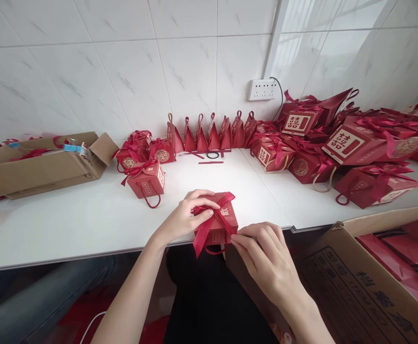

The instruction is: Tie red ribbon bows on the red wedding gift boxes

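Observation:
A small red gift box (216, 236) with a red ribbon bow on top sits at the table's front edge, its rope handle hanging below. Over its upper left side lies my left hand (192, 212), thumb and fingers closed on the bow. At the box's lower right corner, my right hand (261, 246) pinches the end of a ribbon tail between thumb and fingertips.
Finished-looking red boxes (146, 179) stand left of centre, with a row of red triangular pouches (212, 136) along the wall. Many more boxes (311, 162) are piled at right. Cardboard cartons (51, 169) stand at far left and lower right. A power strip (262, 90) is on the wall.

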### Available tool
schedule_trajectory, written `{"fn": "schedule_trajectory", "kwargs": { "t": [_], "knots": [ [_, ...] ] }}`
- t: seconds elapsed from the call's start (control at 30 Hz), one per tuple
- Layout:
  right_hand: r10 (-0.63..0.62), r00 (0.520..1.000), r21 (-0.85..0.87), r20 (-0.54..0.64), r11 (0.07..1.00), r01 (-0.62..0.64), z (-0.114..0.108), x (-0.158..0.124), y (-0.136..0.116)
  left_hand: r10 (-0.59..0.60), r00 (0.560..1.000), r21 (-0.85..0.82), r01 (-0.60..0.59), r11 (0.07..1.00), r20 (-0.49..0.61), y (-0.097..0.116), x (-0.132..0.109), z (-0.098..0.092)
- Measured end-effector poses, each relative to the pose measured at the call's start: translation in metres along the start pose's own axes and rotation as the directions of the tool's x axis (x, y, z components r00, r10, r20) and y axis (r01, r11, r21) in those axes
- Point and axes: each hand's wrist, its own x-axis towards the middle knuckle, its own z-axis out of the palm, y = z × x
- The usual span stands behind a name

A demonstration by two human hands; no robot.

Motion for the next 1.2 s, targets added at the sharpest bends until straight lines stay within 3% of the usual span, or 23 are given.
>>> {"fn": "schedule_trajectory", "kwargs": {
  "t": [0.6,0.73,0.8,0.87,0.9,0.97,1.03,1.07,1.2],
  "knots": [
    [-0.008,0.999,0.009,0.047,1.0,0.008,0.002,0.003,-0.013,-0.031,0.999,-0.041,0.03,0.999,-0.024,0.001,0.001,0.003],
    [0.087,0.996,0.178,0.028,0.98,-0.091,0.001,0.008,-0.005,0.007,0.999,-0.047,-0.009,0.999,-0.031,0.0,0.001,0.002],
    [0.279,0.96,0.304,0.003,0.915,-0.267,0.004,0.016,0.008,0.038,0.999,-0.097,-0.041,0.994,-0.033,-0.003,0.001,0.002],
    [0.513,0.857,0.388,0.056,0.78,-0.492,0.012,0.026,0.024,0.057,0.991,-0.174,-0.078,0.982,-0.122,-0.007,-0.001,0.004],
    [0.601,0.791,0.409,0.117,0.696,-0.59,0.017,0.032,0.033,0.042,0.974,-0.2,-0.088,0.976,-0.22,-0.009,-0.003,0.005],
    [0.674,0.691,0.423,0.26,0.564,-0.709,0.029,0.043,0.048,-0.051,0.886,-0.211,-0.053,0.976,-0.461,-0.011,-0.009,0.009],
    [0.671,0.651,0.412,0.354,0.514,-0.753,0.04,0.053,0.057,-0.178,0.796,-0.2,0.074,0.977,-0.578,-0.01,-0.017,0.011],
    [0.663,0.644,0.402,0.381,0.509,-0.761,0.045,0.057,0.059,-0.235,0.791,-0.196,0.149,0.969,-0.565,-0.008,-0.021,0.012],
    [0.62,0.658,0.41,0.427,0.516,-0.752,0.052,0.066,0.059,-0.377,0.866,-0.193,0.329,0.924,-0.328,0.0,-0.03,0.014]
  ]
}}
